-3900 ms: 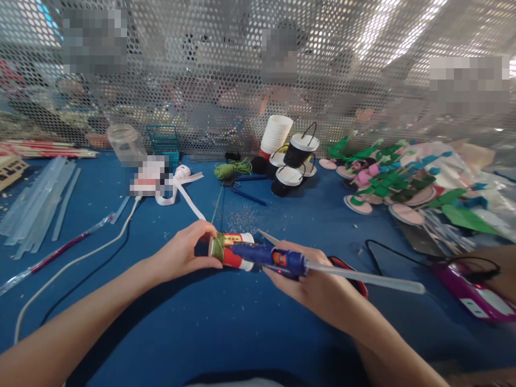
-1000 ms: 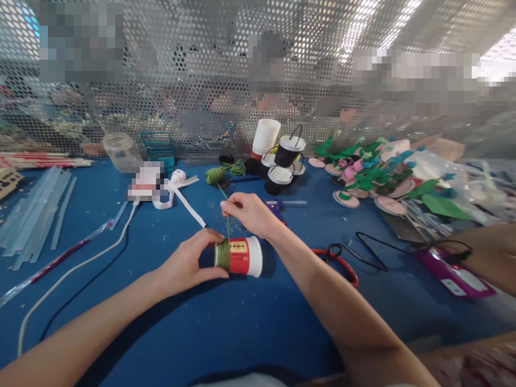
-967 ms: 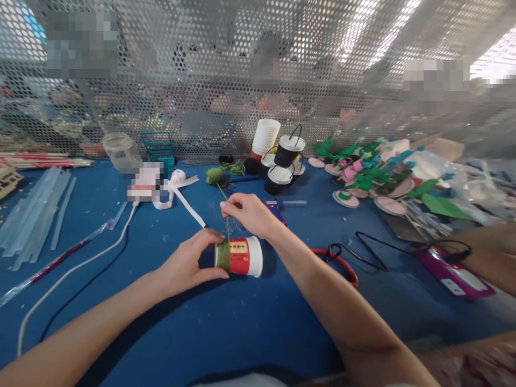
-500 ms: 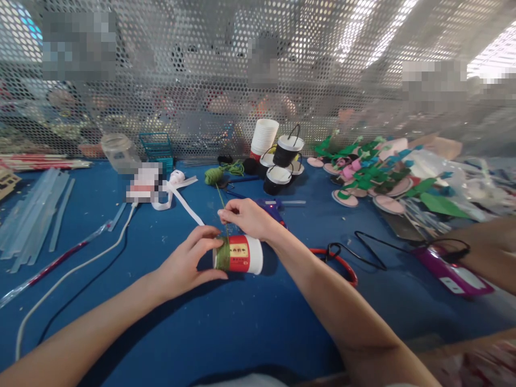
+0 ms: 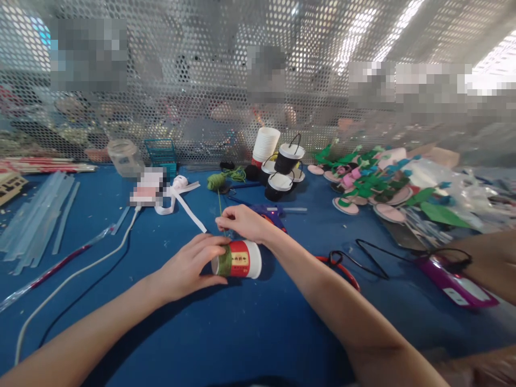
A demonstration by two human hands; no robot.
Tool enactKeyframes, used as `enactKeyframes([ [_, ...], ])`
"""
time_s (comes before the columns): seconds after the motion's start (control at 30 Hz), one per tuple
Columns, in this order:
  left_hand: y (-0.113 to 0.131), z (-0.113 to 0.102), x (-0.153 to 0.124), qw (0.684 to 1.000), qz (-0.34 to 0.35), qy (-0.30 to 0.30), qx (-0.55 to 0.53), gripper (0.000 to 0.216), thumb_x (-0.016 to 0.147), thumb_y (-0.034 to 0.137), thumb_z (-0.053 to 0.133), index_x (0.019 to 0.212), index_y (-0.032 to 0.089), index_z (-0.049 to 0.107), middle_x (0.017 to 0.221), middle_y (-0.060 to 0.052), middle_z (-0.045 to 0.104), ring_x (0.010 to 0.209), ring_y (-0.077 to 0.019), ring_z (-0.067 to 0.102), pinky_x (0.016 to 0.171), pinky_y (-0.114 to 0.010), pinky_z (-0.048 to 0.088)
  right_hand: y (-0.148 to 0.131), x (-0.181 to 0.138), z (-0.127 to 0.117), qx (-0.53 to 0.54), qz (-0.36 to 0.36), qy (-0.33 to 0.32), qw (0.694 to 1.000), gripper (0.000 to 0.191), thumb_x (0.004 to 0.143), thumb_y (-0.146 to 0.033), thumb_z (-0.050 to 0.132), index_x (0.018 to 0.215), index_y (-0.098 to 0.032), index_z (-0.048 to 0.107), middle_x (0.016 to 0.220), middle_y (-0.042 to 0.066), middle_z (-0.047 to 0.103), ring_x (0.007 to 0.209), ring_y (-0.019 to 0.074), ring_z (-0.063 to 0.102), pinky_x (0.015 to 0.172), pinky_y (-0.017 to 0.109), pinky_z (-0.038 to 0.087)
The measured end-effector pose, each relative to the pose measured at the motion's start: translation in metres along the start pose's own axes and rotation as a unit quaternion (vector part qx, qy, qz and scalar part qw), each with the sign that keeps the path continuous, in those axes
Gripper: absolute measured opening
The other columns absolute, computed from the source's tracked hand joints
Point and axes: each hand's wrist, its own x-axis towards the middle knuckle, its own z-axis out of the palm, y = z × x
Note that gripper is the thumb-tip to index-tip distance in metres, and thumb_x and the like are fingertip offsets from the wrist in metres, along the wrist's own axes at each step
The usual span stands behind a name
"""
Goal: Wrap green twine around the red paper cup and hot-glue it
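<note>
From my seat behind the head view, I have a paper cup (image 5: 246, 260) lying on its side over the blue table (image 5: 258, 338), its white rim facing right; I cannot tell whether it rests on the surface or hangs just above it. My left hand (image 5: 191, 267) grips the narrow end, fingers over the top and thumb along the near side, partly covering the green band (image 5: 225, 263) of yarn wound there. My right hand (image 5: 244, 222) is just above the cup, thumb and forefinger pinched on the yarn strand (image 5: 220, 202), which runs back to the ball (image 5: 216, 182) beyond.

To wind well, I judge that the strand wants light, even tension: enough to lie flat, not so much that the thin wall dents. Each turn should sit snugly beside the last, on the edge of the band nearest the red print, without crossing over it. Turning the cup with the left hand while the right guides the strand looks steadier than looping the right hand around. The left fingertips should lift clear of the fresh turn so they don't trap it. The glue gun (image 5: 273, 214) lies near the right wrist with its small light lit, so I'd steer the forearm clear of its tip.
</note>
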Motion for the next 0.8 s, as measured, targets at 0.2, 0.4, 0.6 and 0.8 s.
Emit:
enactKeyframes([
  [0.2, 0.002, 0.000, -0.001, 1.000, -0.001, -0.004, -0.012, 0.038, 0.075, 0.035, 0.063, 0.100, 0.016, 0.043, 0.109, -0.016, 0.058, 0.097, -0.0234, 0.056, 0.081, -0.038, 0.049, -0.013, 0.060, -0.007, 0.059, 0.098, 0.029, 0.993, 0.020, 0.086, -0.016, 0.043, 0.075, -0.010, 0.058, 0.077, 0.007, 0.063, 0.062, 0.0102, 0.057, 0.054, 0.022, 0.043],
  [0.4, 0.002, -0.004, -0.001, 1.000, -0.004, 0.006, 0.001, 0.037, 0.078, 0.039, 0.058, 0.102, 0.016, 0.041, 0.109, -0.017, 0.058, 0.098, -0.0239, 0.056, 0.083, -0.039, 0.048, -0.038, 0.132, -0.025, 0.095, 0.084, 0.101, 0.987, 0.033, 0.085, -0.031, 0.051, 0.114, -0.016, 0.050, 0.113, 0.008, 0.053, 0.095, 0.0195, 0.056, 0.078, 0.041, 0.048],
  [0.6, 0.002, -0.007, 0.000, 1.000, -0.013, 0.003, -0.014, 0.037, 0.077, 0.039, 0.059, 0.100, 0.017, 0.041, 0.109, -0.016, 0.058, 0.096, -0.0244, 0.057, 0.080, -0.038, 0.050, -0.064, 0.161, -0.052, 0.086, -0.015, 0.220, 0.972, 0.028, 0.086, -0.028, 0.049, 0.110, -0.014, 0.052, 0.109, 0.008, 0.056, 0.091, 0.0179, 0.057, 0.076, 0.037, 0.048],
  [0.8, 0.002, -0.003, -0.003, 1.000, -0.011, 0.004, -0.009, 0.042, 0.075, 0.036, 0.063, 0.103, 0.016, 0.040, 0.111, -0.016, 0.057, 0.099, -0.0254, 0.055, 0.083, -0.041, 0.049, -0.088, 0.165, -0.097, 0.043, -0.126, 0.323, 0.937, 0.015, 0.083, -0.015, 0.044, 0.077, -0.012, 0.058, 0.076, 0.003, 0.055, 0.075, 0.0120, 0.055, 0.067, 0.025, 0.044],
])
